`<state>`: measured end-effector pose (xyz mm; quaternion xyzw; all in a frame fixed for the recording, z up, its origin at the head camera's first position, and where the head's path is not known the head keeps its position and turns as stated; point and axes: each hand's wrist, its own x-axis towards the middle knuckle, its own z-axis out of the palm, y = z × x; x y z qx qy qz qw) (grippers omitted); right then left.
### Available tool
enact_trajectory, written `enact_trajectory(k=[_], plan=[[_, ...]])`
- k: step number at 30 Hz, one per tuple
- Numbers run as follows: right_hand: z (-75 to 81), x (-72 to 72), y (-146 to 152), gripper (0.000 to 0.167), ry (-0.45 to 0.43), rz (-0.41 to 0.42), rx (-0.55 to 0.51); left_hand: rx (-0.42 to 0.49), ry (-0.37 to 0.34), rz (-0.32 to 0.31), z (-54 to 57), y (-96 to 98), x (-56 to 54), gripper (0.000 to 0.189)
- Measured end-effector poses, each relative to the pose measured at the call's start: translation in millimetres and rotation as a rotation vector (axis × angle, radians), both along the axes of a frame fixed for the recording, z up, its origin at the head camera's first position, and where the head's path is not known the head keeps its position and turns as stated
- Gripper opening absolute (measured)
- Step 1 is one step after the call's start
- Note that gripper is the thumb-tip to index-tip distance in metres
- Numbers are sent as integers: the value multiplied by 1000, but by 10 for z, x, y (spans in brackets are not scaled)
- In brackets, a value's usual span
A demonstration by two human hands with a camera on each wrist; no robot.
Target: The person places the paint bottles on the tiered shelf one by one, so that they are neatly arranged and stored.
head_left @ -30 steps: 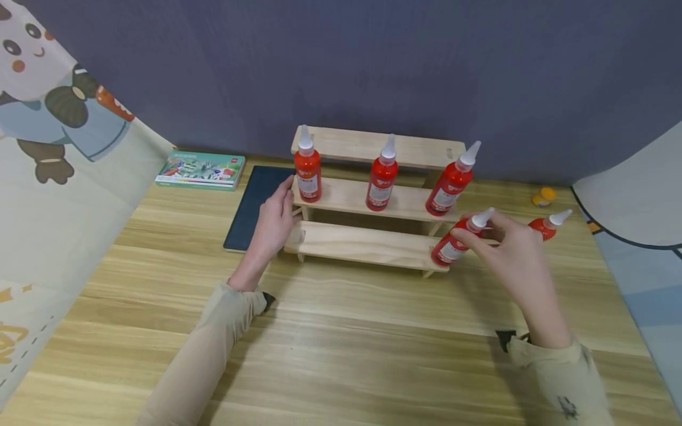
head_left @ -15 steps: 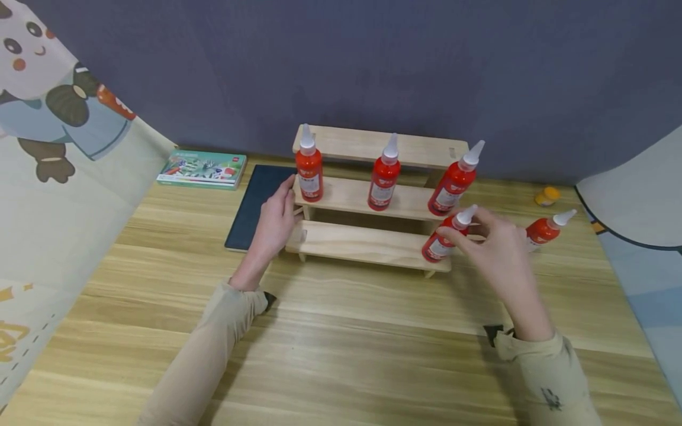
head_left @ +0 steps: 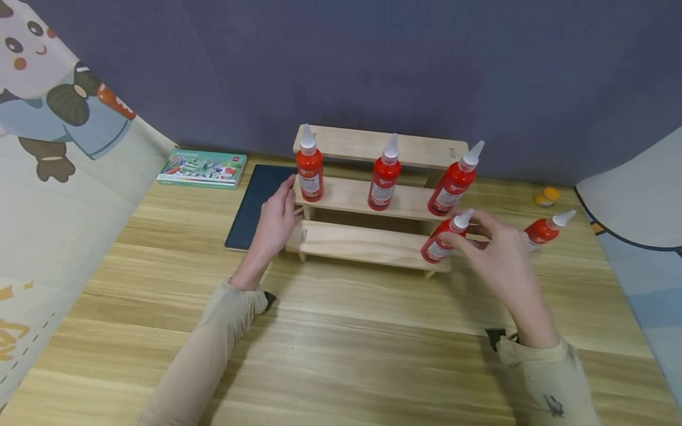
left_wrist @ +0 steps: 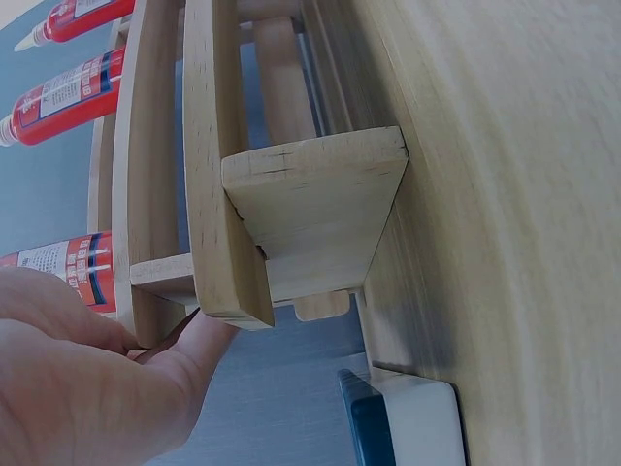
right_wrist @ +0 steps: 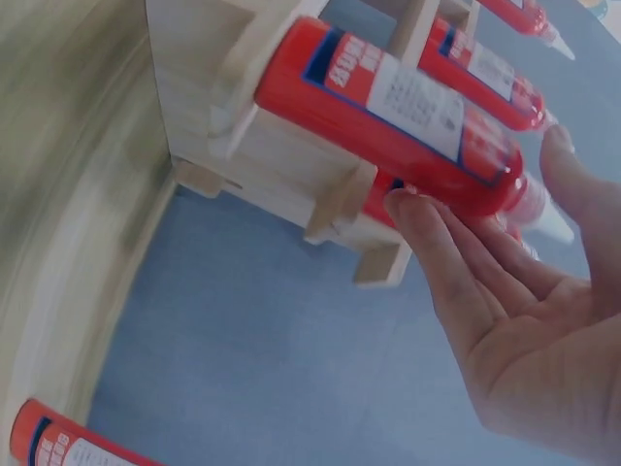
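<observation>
A three-tier wooden display stand [head_left: 362,241] stands on the table. My left hand [head_left: 274,219] grips the left end of its middle tier [left_wrist: 153,194], fingers curled around the wood. On the right end of the lowest tier is a red squeeze bottle [head_left: 439,245] with a pointed white nozzle. My right hand [head_left: 495,248] is around this bottle: in the right wrist view the fairly straight fingers [right_wrist: 446,257] lie along its side and the thumb stands off near the shoulder. Three matching bottles, including the middle one [head_left: 383,183], stand spaced along the middle tier.
Right of the stand, another red bottle [head_left: 542,231] stands on the table, partly behind my right hand. A small yellow-capped jar [head_left: 547,196] sits farther back. At left lie a dark flat case [head_left: 250,213] and a green illustrated box [head_left: 205,168]. A dark wall rises behind.
My right hand has moved slightly left with the red bottle, which now stands lower and a little farther in on the lowest tier. My left hand keeps its hold on the stand.
</observation>
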<state>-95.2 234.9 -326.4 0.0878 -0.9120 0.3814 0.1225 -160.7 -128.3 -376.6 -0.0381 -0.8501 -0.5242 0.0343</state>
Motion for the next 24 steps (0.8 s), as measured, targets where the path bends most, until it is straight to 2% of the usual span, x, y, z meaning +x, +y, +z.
enact_trajectory(k=[7,10,16,24], plan=[[34,1,250,39,18,-51,-116,-6,0,2,-9,12,-12,49],[22,-5,395,39,31,-96,-144,-3,0,-6,3,14,-5,49],[49,0,636,43,25,-236,-152,-6,-7,0,12,4,1,49],[85,20,860,42,1,-332,-243,1,-8,-7,14,-6,12,49]])
